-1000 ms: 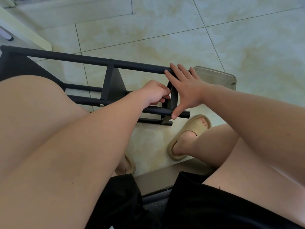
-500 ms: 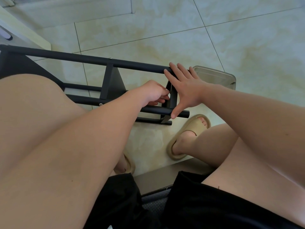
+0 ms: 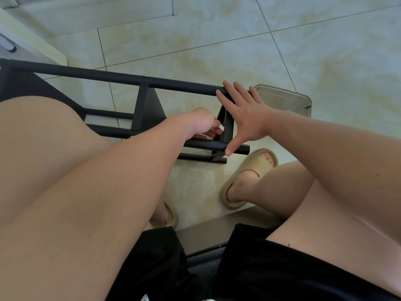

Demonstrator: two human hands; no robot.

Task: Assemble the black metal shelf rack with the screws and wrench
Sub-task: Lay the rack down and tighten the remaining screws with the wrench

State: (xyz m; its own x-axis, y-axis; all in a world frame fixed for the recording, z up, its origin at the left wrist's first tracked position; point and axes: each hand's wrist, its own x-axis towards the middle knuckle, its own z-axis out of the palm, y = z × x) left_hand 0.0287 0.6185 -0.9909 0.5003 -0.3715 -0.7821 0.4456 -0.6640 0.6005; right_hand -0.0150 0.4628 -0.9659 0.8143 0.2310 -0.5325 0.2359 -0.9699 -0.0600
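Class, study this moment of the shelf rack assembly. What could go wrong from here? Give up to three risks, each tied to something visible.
1. The right hand only braces the black rack with straight fingers, not gripping; the frame could twist or slip.
2. The left hand works curled, close against the end bracket; fingers might get pinched.
3. The open-toed slipper sits on the floor close by the rack's end; a drop could hit toes.

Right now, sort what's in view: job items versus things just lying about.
Job: black rack; left hand pinching a small pale piece; right hand bracing the rack.
Lying about: clear container, contents unclear; beige slippers, worn.
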